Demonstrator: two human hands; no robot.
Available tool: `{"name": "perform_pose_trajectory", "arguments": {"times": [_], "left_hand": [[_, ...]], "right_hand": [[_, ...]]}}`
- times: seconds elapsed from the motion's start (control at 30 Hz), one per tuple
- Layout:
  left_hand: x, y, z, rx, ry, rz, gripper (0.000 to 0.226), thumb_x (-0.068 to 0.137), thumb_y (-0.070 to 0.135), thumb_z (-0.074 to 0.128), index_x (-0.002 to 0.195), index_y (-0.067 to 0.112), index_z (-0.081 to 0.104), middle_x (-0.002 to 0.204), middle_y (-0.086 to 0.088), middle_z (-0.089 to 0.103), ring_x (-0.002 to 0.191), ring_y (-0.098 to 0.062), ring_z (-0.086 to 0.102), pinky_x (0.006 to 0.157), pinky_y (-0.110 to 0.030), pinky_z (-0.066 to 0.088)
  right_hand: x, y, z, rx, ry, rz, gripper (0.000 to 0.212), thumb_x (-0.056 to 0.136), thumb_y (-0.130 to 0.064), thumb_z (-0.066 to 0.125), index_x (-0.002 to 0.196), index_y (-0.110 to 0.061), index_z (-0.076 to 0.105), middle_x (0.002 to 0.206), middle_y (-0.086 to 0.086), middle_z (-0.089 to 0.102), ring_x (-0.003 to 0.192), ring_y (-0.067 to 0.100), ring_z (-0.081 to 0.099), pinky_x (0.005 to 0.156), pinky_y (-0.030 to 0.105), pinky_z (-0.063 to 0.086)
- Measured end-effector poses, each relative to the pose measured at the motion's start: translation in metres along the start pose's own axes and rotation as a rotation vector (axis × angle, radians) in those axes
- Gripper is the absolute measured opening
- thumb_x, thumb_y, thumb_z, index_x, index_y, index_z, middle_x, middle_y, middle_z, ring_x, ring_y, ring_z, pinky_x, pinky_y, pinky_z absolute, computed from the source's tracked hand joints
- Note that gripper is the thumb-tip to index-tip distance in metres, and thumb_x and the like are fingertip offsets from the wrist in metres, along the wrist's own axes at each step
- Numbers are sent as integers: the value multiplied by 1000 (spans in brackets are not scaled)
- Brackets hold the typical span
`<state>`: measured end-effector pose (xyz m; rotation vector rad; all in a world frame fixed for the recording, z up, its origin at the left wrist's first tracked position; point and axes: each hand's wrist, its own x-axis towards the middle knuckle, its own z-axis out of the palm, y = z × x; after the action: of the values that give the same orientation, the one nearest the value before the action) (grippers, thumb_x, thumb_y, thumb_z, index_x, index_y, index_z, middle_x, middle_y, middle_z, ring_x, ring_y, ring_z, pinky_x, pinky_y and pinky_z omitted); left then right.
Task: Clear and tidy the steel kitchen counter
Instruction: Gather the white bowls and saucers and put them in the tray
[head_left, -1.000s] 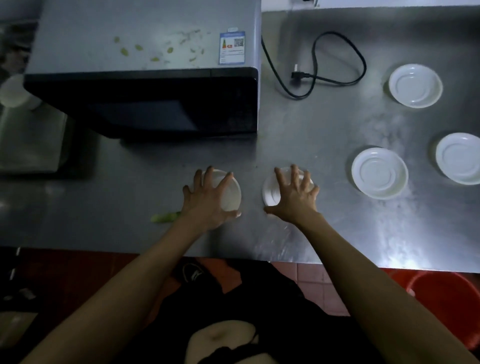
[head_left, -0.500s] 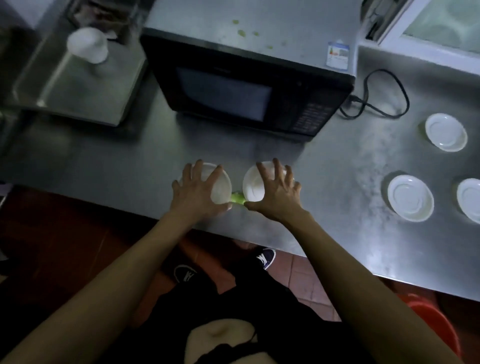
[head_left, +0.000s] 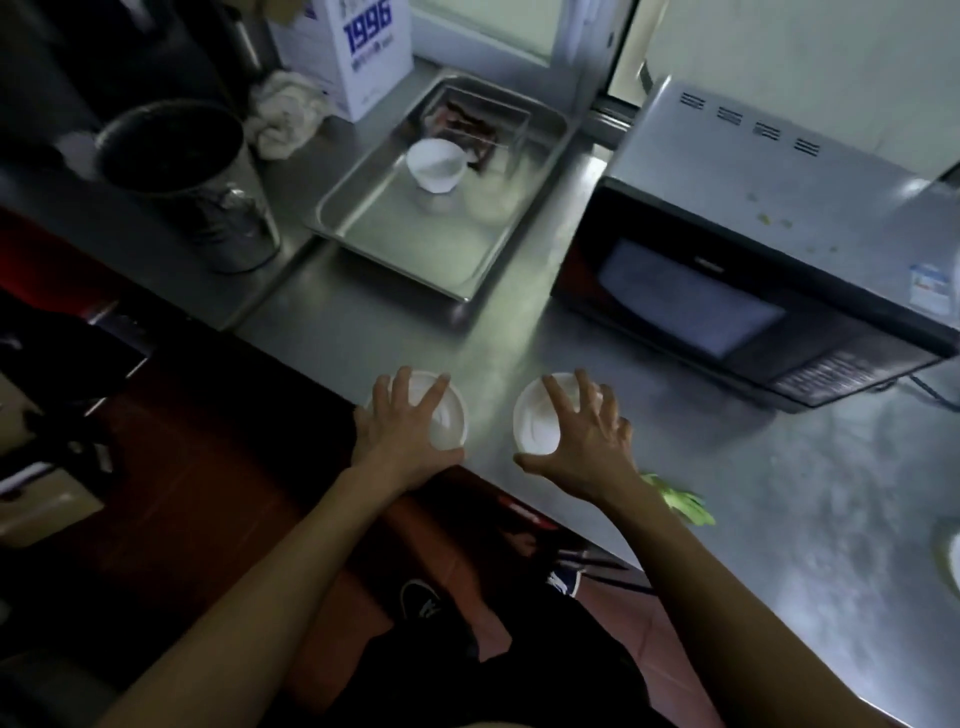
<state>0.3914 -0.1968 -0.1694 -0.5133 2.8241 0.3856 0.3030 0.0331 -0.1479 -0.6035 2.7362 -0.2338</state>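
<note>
saucers | left saucer (head_left: 448, 415) under gripping left hand (head_left: 402, 431) | right saucer (head_left: 537, 421) under gripping right hand (head_left: 584, 441)

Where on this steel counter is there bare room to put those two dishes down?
Bare steel lies between the tray and both hands, and right of the green scrap before the microwave. The tray's near half is free; its far end, with a white bowl, is crowded.

At lower centre, a white dish (head_left: 448, 418) is gripped by the left hand (head_left: 402, 436) and another dish (head_left: 535, 422) by the right hand (head_left: 584, 447), above the steel desk (head_left: 779, 467). A green scrap (head_left: 680, 501) lies just right of the right wrist.
</note>
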Motion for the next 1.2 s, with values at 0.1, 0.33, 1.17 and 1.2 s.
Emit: {"name": "perform_pose_trajectory", "arguments": {"times": [0.1, 0.33, 1.17, 1.2], "left_hand": [[9, -20, -15, -4, 49, -34, 106, 61, 81, 59, 150, 47, 13, 156, -6, 9, 140, -35, 16, 104, -59, 33], [54, -46, -43, -29, 81, -40, 108, 63, 79, 60, 152, 46, 9, 157, -7, 7, 141, -35, 12, 105, -59, 30], [291, -52, -112, 50, 9, 34, 105, 69, 78, 62, 152, 49, 5, 163, -4, 0, 149, -35, 2, 112, -62, 21], [301, -52, -111, 50, -7, 46, 104, 70, 79, 61, 152, 48, 5, 163, -4, -1, 149, -35, 1, 112, -62, 20]], "right_hand": [[11, -27, -2, 19, -7, -35, 113, 64, -74, 69, 153, -43, 7, 162, 0, -3, 146, 39, 2, 109, 63, 26], [71, -63, -18, 46, -15, -86, 114, 65, -73, 70, 153, -45, 4, 164, -2, -9, 148, 39, -1, 110, 65, 22], [251, -84, -62, 155, 75, 16, 110, 65, -69, 73, 153, -40, 13, 162, -1, -1, 146, 39, 6, 107, 65, 28], [254, -84, -62, 150, 76, 33, 110, 65, -69, 73, 153, -40, 13, 162, -1, -1, 146, 39, 6, 107, 65, 28]]}}
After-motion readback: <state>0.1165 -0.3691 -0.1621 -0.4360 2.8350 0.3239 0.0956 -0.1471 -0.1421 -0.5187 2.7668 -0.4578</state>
